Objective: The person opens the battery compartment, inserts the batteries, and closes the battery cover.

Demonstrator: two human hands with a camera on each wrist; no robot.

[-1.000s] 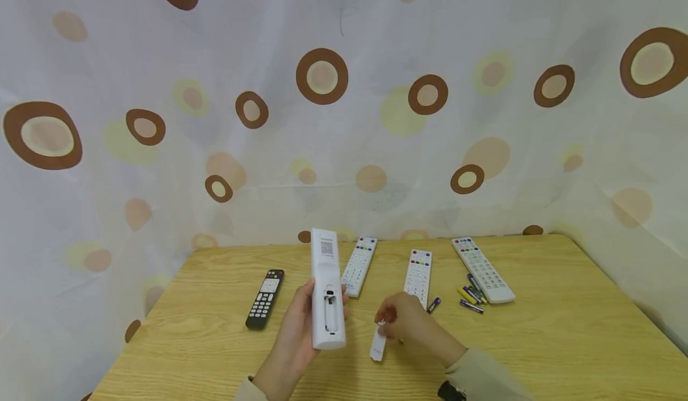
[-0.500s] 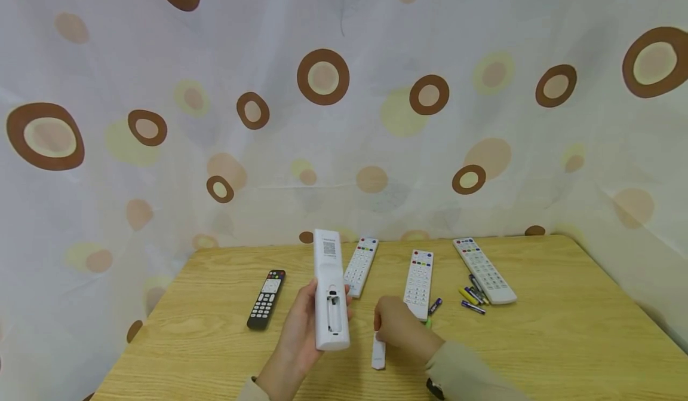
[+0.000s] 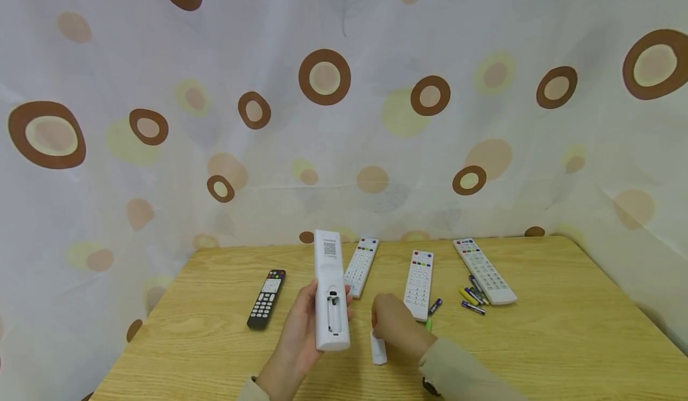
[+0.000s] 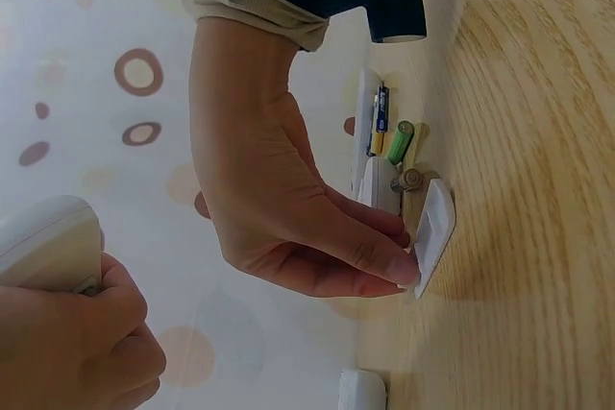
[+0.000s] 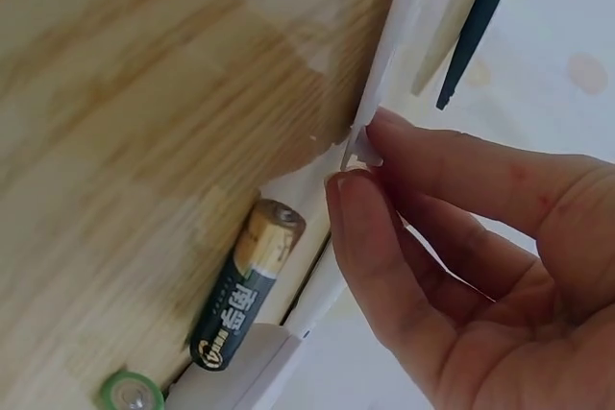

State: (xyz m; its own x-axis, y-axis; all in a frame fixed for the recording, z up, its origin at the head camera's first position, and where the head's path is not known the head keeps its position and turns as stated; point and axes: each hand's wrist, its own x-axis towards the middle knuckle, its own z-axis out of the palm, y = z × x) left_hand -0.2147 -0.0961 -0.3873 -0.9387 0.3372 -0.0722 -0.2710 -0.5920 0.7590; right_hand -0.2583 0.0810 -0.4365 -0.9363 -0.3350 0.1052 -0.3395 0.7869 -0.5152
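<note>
My left hand grips a white remote control, held up with its back toward the head camera. The battery compartment in its lower half lies uncovered, and no battery shows in it. Low over the table at the right, my right hand pinches a small white battery cover by one end, between thumb and fingertips. In the left wrist view the cover slants right at the tabletop. A black-and-gold battery and a green battery lie near the right hand in the right wrist view.
On the wooden table a black remote lies left. White remotes stand farther back: one behind the left hand, one beyond the right hand, one at right. Several batteries cluster beside the last. A patterned curtain hangs behind.
My right hand has turned at the wrist, still pinching the cover, and uncovers the lower end of the white remote and a green battery. The left hand has stayed almost still.
</note>
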